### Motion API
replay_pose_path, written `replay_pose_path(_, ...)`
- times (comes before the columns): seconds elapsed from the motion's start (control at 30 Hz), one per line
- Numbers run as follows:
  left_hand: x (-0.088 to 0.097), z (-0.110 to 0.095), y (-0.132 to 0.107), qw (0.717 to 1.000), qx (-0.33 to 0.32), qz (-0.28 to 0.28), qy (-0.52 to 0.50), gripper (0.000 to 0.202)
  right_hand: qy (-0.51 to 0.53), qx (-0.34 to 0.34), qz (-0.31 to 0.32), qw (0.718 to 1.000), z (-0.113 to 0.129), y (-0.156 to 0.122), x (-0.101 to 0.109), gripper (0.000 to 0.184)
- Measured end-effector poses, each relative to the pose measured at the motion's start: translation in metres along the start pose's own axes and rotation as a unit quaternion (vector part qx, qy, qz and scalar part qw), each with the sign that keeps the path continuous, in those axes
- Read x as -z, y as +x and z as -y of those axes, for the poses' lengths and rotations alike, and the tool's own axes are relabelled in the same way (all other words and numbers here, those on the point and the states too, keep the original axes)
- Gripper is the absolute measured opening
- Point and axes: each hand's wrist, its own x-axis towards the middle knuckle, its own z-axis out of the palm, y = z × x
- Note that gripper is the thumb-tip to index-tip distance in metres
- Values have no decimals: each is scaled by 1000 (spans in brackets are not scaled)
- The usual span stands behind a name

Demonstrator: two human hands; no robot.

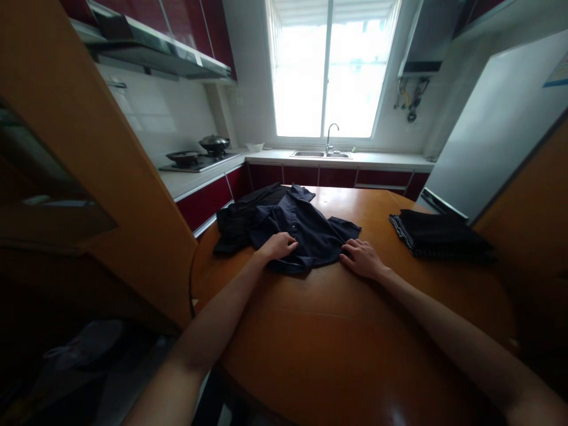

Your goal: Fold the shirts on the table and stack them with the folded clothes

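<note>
A dark navy short-sleeved shirt [310,234] with a buttoned front lies spread, somewhat rumpled, on the round wooden table [310,331]. Its collar end points toward the window. My left hand [278,245] is on the shirt's near left part, fingers closed on the cloth. At the shirt's near right edge rests my right hand [362,258], its bent fingers apart and touching the fabric. Under and behind the shirt's left side is a heap of black clothing [235,222], partly covered by it.
A folded stack of dark clothes [439,234] sits on the table's right side, near the fridge [501,124]. Beyond the table are a counter with a sink [322,155] and a stove with pans [214,143]. A wooden door frame [146,195] stands close on the left.
</note>
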Motion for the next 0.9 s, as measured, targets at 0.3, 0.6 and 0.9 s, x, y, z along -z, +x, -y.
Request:
replay_pose_path(0.3, -2, -20, 0, 980, -94, 34, -173, 35, 20, -124, 6, 992, -14, -44, 15, 54)
replay_pose_path(0.6, -26, 27, 12, 997, 45, -59, 20, 41, 70, -118, -34, 990, -38, -25, -12, 37)
replay_pose_path(0.9, -29, 43, 16, 985, 141, -95, 39, 44, 27, -142, 33, 989, -47, -27, 4, 18)
